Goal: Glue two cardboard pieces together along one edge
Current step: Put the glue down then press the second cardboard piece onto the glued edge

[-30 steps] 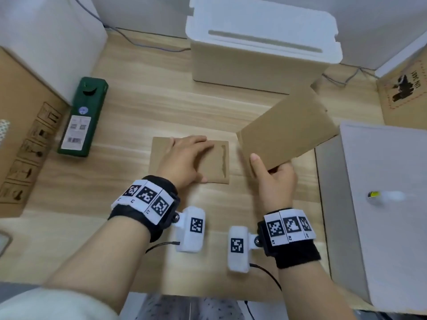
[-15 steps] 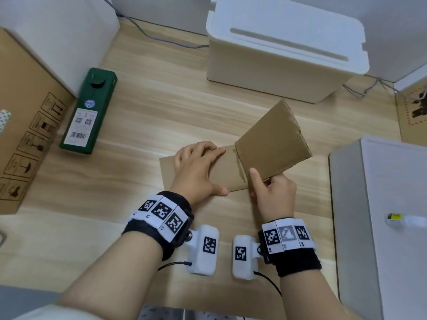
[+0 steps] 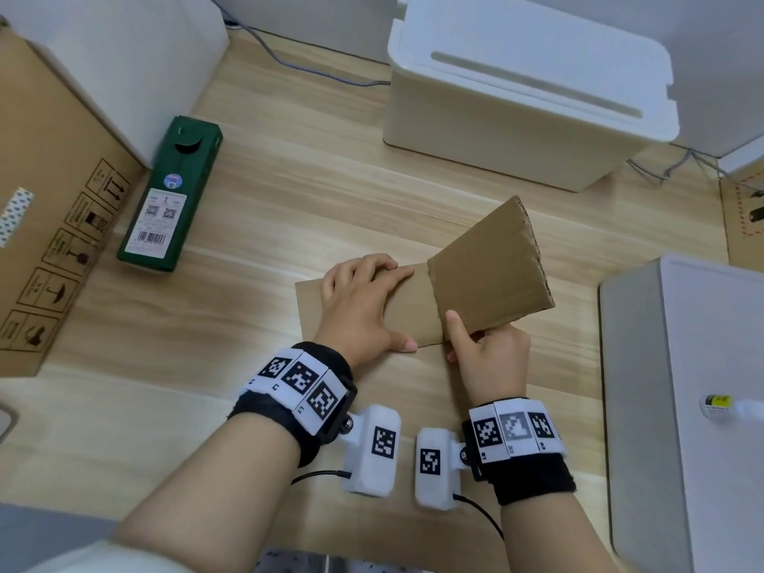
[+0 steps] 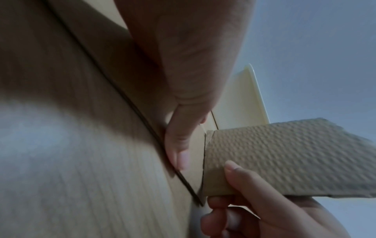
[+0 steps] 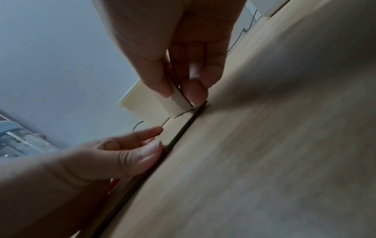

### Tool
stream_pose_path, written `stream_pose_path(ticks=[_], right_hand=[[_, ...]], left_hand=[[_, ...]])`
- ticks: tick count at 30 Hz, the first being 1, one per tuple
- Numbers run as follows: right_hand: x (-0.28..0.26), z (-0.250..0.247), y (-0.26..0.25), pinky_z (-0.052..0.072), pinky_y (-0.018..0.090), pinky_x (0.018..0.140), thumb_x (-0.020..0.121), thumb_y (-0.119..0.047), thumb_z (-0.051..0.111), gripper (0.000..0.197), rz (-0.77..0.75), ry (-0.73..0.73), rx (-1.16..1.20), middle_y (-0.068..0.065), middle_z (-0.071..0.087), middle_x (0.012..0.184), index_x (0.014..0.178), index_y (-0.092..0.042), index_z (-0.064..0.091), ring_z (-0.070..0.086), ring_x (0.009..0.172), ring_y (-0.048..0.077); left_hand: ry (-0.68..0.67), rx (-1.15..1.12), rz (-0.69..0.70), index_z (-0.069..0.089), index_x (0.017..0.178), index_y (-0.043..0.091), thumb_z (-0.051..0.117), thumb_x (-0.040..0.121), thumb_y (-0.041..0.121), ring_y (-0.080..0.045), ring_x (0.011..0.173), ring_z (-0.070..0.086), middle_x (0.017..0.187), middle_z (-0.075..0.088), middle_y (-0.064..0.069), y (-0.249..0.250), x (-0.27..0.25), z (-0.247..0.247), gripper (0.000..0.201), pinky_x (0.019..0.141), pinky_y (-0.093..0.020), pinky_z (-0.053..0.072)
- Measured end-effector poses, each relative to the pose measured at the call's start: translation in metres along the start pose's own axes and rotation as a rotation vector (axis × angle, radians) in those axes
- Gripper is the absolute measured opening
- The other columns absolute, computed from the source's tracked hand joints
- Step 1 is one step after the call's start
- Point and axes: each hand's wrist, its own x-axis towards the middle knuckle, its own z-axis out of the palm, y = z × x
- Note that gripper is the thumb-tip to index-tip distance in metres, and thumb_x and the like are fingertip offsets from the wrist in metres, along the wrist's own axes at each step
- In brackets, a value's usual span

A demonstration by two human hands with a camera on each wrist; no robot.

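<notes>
We held the flat cardboard piece [image 3: 407, 314] on the table [image 3: 256, 225] under our left hand's [image 3: 359, 301] flattened fingers while our right hand [image 3: 490, 357] pinched the light, stiff corrugated piece [image 3: 490, 279] by its near corner, tilted, lower edge meeting the flat piece's right edge.

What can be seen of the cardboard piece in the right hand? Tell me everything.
The tilted cardboard piece is a brown, roughly rectangular corrugated sheet with ragged, fluted far edges and a dimpled face in the left wrist view. The right hand pinches its near corner. Its left edge meets the flat cardboard piece lying under the left hand on the wooden table; its right side rises off the table.
</notes>
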Motion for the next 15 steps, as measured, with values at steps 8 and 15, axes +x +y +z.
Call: stream_pose_path(ticks=[8,15], right_hand=[[-0.0003,-0.0031,-0.0049,0.029,0.032,0.057,0.084,-0.032,0.055,0.052,-0.056,-0.058,-0.125,0.027,0.061,0.053,0.05,0.008,0.054,0.057,0.061,0.04],[0.0012,-0.0014,-0.007,0.03,0.033,0.058,0.084,-0.028,0.054,0.049,0.0,-0.095,-0.104,0.028,0.061,0.055,0.048,0.004,0.049,0.056,0.065,0.04]], left_hand=[[0.001,-0.014,-0.004,0.039,0.131,0.043,0.081,0.047,0.049,-0.012,0.124,0.02,0.133,0.034,0.016,-0.0006,0.0007,0.0001,0.094,0.102,-0.026,0.001],[-0.002,-0.017,-0.005,0.039,0.131,0.042,0.081,0.046,0.05,-0.012,0.124,0.02,0.133,0.034,0.016,-0.0005,0.0006,0.0001,0.095,0.104,-0.027,0.002]])
